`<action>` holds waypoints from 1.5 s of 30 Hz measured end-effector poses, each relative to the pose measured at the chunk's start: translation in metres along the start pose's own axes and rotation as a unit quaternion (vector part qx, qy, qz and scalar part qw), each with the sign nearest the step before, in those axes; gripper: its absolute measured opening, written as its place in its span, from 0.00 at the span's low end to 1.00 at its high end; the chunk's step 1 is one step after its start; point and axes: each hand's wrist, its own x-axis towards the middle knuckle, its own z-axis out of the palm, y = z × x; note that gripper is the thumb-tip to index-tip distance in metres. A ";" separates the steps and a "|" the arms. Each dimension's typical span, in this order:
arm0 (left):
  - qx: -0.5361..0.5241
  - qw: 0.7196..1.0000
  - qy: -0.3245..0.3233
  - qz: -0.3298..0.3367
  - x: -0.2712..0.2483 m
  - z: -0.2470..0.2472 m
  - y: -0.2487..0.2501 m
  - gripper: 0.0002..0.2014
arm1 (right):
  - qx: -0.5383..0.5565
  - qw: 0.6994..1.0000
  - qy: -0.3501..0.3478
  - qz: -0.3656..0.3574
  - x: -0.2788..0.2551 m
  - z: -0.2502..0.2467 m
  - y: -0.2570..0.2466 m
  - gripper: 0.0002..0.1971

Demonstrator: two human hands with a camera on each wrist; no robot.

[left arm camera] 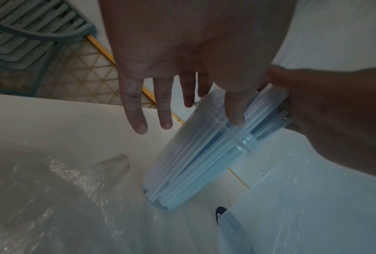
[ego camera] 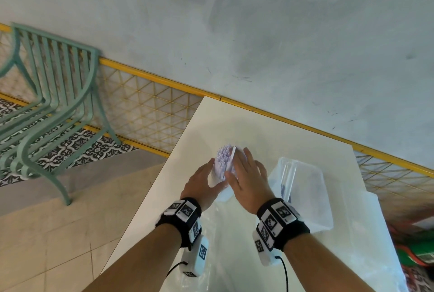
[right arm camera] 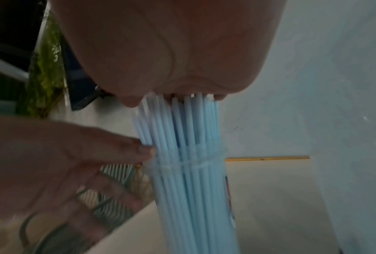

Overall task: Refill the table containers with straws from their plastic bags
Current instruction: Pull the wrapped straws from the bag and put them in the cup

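A clear plastic cup (ego camera: 219,180) packed with pale blue straws (ego camera: 224,156) stands tilted on the white table (ego camera: 211,124). My left hand (ego camera: 199,181) lies against the cup's left side with straight fingers; in the left wrist view the thumb (left arm camera: 235,111) touches the straws (left arm camera: 204,154) just above the cup's rim (left arm camera: 232,137). My right hand (ego camera: 246,174) is flat, and in the right wrist view its palm (right arm camera: 165,60) presses on the tips of the straws (right arm camera: 189,171). The cup's base (left arm camera: 159,204) rests by crinkled plastic.
A clear plastic tub (ego camera: 303,188) with a few straws in it lies right of the cup. A crinkled plastic bag (ego camera: 234,256) covers the near table. A green metal chair (ego camera: 54,103) stands left, past the table edge. A yellow-railed mesh fence (ego camera: 150,108) and a grey wall lie behind.
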 end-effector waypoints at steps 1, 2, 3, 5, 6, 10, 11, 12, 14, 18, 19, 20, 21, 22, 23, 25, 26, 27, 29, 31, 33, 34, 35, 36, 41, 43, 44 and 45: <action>-0.002 1.000 0.000 -0.002 0.000 0.000 0.000 0.44 | 0.014 1.000 -0.002 0.008 0.001 0.000 -0.001 0.34; -0.004 1.000 0.002 -0.005 -0.001 0.000 0.000 0.43 | 0.042 0.999 0.012 0.014 0.003 -0.002 -0.002 0.33; -0.006 1.000 0.002 -0.008 -0.001 0.000 0.000 0.43 | 0.075 0.996 0.048 0.017 0.005 -0.005 -0.004 0.34; -0.009 1.000 0.003 -0.009 -0.002 0.001 0.002 0.42 | 0.122 0.982 0.141 0.004 0.009 -0.012 -0.008 0.36; -0.010 1.000 0.003 -0.008 -0.002 0.000 0.002 0.41 | 0.128 0.977 0.168 -0.012 0.010 -0.015 -0.011 0.36; -0.001 1.000 0.002 -0.007 -0.003 -0.001 0.003 0.42 | 0.016 0.993 0.115 -0.039 0.010 -0.010 -0.018 0.29; 0.005 1.000 0.000 -0.005 -0.003 -0.002 0.004 0.42 | -0.013 0.996 0.086 -0.030 0.008 -0.005 -0.018 0.28; 0.010 1.000 0.000 -0.001 -0.003 -0.002 0.005 0.41 | -0.032 0.997 0.067 -0.029 0.005 0.002 -0.016 0.28; 0.013 1.000 -0.005 0.002 -0.004 -0.002 0.005 0.42 | -0.026 0.997 0.069 -0.035 0.003 0.011 -0.010 0.30; 0.012 1.000 -0.006 -0.012 -0.004 -0.001 0.004 0.42 | 0.083 0.985 0.145 -0.036 0.007 0.003 -0.011 0.29; 0.012 1.000 -0.002 -0.014 -0.004 -0.001 0.005 0.42 | 0.073 0.984 0.159 -0.044 0.007 0.001 -0.014 0.29; 0.009 1.000 0.000 -0.012 -0.005 -0.001 0.005 0.41 | 0.042 0.985 0.161 -0.053 0.006 -0.001 -0.017 0.27; 0.006 1.000 0.000 -0.008 -0.006 -0.002 0.007 0.40 | 0.001 0.987 0.148 -0.059 0.006 0.000 -0.018 0.25; 0.005 1.000 0.001 -0.002 -0.006 -0.003 0.008 0.39 | -0.039 0.990 0.124 -0.055 0.004 0.002 -0.018 0.26; 0.008 1.000 -0.001 0.001 -0.007 -0.004 0.009 0.38 | -0.072 0.991 0.102 -0.049 0.003 0.006 -0.016 0.27; 0.011 1.000 -0.004 0.001 -0.007 -0.004 0.008 0.38 | -0.085 0.992 0.077 -0.046 0.000 0.013 -0.011 0.27; 0.011 1.000 -0.008 0.000 -0.007 -0.004 0.008 0.39 | -0.074 0.993 0.074 -0.055 0.000 0.013 -0.009 0.28; 0.010 1.000 -0.012 -0.004 -0.007 -0.004 0.008 0.40 | -0.057 0.993 0.076 -0.063 0.001 0.010 -0.007 0.28; 0.006 1.000 -0.015 -0.011 -0.007 -0.003 0.007 0.42 | -0.002 0.994 0.095 -0.044 0.004 0.003 -0.008 0.29; 0.000 1.000 -0.013 -0.007 -0.007 -0.003 0.007 0.42 | 0.039 0.991 0.124 0.023 0.011 -0.002 -0.005 0.31; -0.011 1.000 -0.008 0.003 -0.008 -0.003 0.006 0.42 | 0.054 0.991 0.087 0.081 0.016 -0.002 -0.004 0.34; -0.020 1.000 -0.005 0.008 -0.008 -0.003 0.005 0.42 | 0.057 0.993 0.055 0.087 0.018 -0.001 -0.005 0.36; -0.031 0.999 -0.002 0.013 -0.010 -0.003 0.005 0.42 | 0.057 0.995 0.031 0.081 0.019 0.001 -0.007 0.37; -0.044 0.999 0.003 0.020 -0.011 -0.003 0.005 0.41 | 0.059 0.996 0.020 0.070 0.019 0.001 -0.008 0.38; -0.074 0.997 -0.005 0.033 -0.011 -0.007 0.005 0.48 | 0.104 0.992 0.054 0.050 0.022 -0.003 -0.011 0.25; -0.069 0.996 -0.042 0.042 -0.009 -0.008 0.008 0.54 | 0.095 0.992 0.056 0.064 0.024 -0.005 -0.014 0.24; -0.079 0.994 -0.054 0.043 -0.007 -0.007 0.009 0.51 | 0.089 0.992 0.056 0.071 0.025 -0.005 -0.016 0.27; -0.088 0.994 -0.058 0.038 -0.006 -0.006 0.010 0.45 | 0.086 0.992 0.056 0.072 0.026 -0.005 -0.018 0.30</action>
